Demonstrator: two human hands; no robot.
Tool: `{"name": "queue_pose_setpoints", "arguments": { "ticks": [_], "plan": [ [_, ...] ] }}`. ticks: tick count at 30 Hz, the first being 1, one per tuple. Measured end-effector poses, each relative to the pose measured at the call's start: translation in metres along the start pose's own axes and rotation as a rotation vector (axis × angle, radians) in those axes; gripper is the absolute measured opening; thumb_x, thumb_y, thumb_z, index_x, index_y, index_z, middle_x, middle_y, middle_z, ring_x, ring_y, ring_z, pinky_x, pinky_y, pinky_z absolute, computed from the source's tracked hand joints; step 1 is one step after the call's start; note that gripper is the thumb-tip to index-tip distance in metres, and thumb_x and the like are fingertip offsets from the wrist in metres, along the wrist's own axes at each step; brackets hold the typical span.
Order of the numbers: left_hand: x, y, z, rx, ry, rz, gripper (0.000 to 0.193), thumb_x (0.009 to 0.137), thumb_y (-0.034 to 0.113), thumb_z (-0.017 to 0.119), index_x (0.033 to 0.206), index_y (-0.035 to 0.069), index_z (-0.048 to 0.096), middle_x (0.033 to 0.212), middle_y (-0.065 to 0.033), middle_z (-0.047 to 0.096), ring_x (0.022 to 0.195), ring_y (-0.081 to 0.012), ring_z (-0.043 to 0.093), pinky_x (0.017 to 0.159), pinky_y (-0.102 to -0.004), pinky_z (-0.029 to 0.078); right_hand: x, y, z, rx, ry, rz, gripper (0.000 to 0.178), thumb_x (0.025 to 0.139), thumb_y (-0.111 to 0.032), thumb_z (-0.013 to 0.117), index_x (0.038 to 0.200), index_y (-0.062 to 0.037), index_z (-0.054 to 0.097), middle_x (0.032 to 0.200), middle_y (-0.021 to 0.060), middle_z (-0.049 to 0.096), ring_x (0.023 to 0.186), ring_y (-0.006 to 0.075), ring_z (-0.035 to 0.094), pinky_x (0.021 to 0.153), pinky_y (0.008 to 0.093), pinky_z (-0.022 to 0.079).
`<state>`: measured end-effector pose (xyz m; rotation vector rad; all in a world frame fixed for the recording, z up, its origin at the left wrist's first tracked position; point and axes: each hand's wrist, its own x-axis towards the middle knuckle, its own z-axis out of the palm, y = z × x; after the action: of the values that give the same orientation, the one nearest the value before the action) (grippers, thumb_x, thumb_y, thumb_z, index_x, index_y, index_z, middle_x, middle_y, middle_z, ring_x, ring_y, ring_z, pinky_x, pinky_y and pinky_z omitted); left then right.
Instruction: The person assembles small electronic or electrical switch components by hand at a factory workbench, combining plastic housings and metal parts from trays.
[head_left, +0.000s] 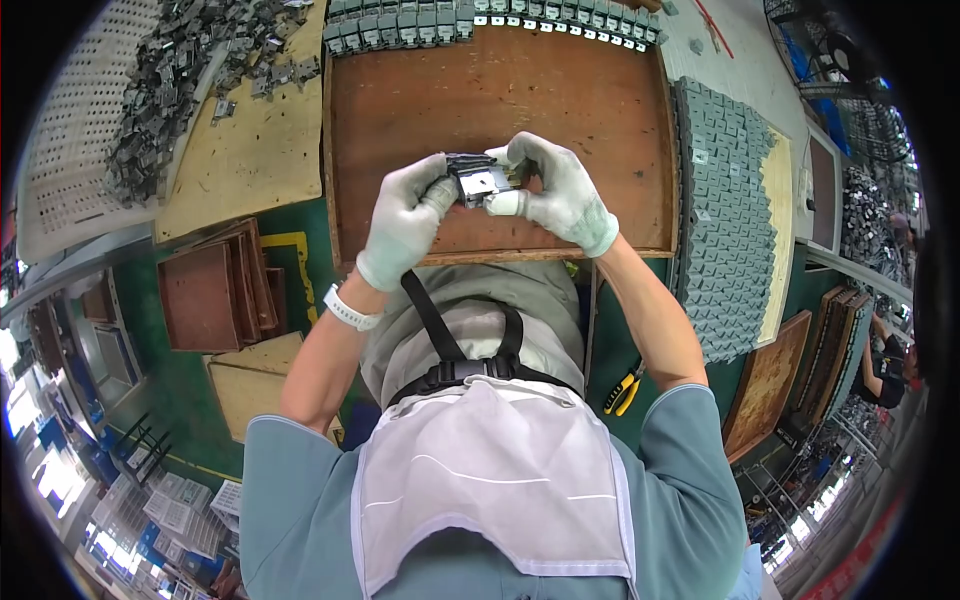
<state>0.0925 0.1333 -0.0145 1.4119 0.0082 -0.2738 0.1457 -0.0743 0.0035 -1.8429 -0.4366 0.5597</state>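
Between my two white-gloved hands, above the near part of a brown wooden tray (500, 100), is a small assembly of dark and shiny metal (482, 182). My left hand (408, 215) grips its left end, thumb and fingers closed round it. At its right end my right hand (560, 190) pinches it, and a brassy bit shows between the fingers. The fingers cover both ends, so its full shape is hidden. Along the tray's far edge stand rows of grey housings with metal parts (400, 25).
Loose metal brackets (190, 90) lie heaped on the left, partly on a yellowish board (265, 140). To the right, many grey blocks (730, 220) cover another board. Stacked wooden trays (215, 290) stand lower left; yellow-handled pliers (622, 393) are by my right elbow. A person (885, 370) is at far right.
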Motion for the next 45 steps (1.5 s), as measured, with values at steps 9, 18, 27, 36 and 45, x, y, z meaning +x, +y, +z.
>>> {"name": "queue_pose_setpoints", "arguments": {
  "ticks": [9, 18, 27, 36, 45],
  "plan": [
    [0.048, -0.034, 0.007, 0.169, 0.374, 0.285, 0.028, 0.096, 0.001, 0.052, 0.121, -0.006, 0.062, 0.103, -0.0095, 0.069, 0.090, -0.0138, 0.062, 0.082, -0.0291, 0.051, 0.036, 0.001, 0.026, -0.116, 0.400, -0.031, 0.072, 0.070, -0.026, 0.085, 0.128, 0.0014, 0.052, 0.106, 0.0172, 0.069, 0.096, 0.0201, 0.067, 0.085, 0.0330, 0.054],
    [0.044, -0.015, -0.040, 0.243, 0.333, 0.151, 0.037, 0.089, -0.005, 0.053, 0.124, 0.000, 0.063, 0.099, -0.0066, 0.068, 0.087, -0.0093, 0.061, 0.079, -0.0239, 0.050, 0.160, 0.031, -0.035, -0.930, 0.567, -0.108, 0.048, 0.081, -0.027, 0.072, 0.124, -0.0138, 0.057, 0.104, 0.0136, 0.071, 0.093, 0.0353, 0.068, 0.081, 0.0440, 0.055],
    [0.112, -0.006, -0.180, 1.281, 0.624, 0.451, 0.041, 0.083, 0.006, 0.060, 0.124, 0.005, 0.061, 0.121, -0.0195, 0.064, 0.104, -0.0377, 0.064, 0.090, -0.0436, 0.051, 0.121, 0.034, -0.053, -0.821, 0.584, -0.050, 0.060, 0.083, -0.024, 0.073, 0.138, -0.0201, 0.049, 0.099, 0.0101, 0.071, 0.086, 0.0289, 0.070, 0.074, 0.0414, 0.057],
    [0.086, -0.052, -0.237, 1.633, 0.418, 0.294, 0.042, 0.100, 0.035, 0.051, 0.125, 0.005, 0.064, 0.120, -0.0280, 0.061, 0.109, -0.0433, 0.059, 0.091, -0.0460, 0.049, -0.063, 0.045, -0.167, -0.829, 0.804, 0.040, 0.037, 0.086, -0.020, 0.068, 0.122, -0.0142, 0.065, 0.095, 0.0116, 0.072, 0.090, 0.0253, 0.070, 0.080, 0.0373, 0.056],
    [0.049, -0.051, -0.234, 1.451, 0.232, 0.170, 0.052, 0.091, 0.021, 0.069, 0.130, -0.008, 0.054, 0.130, -0.0245, 0.058, 0.123, -0.0362, 0.054, 0.106, -0.0401, 0.040, -0.232, 0.153, -0.363, -0.229, 0.931, 0.395, 0.039, 0.082, -0.030, 0.072, 0.116, -0.0100, 0.072, 0.105, 0.0072, 0.071, 0.095, 0.0168, 0.065, 0.083, 0.0303, 0.051]
  ]
}}
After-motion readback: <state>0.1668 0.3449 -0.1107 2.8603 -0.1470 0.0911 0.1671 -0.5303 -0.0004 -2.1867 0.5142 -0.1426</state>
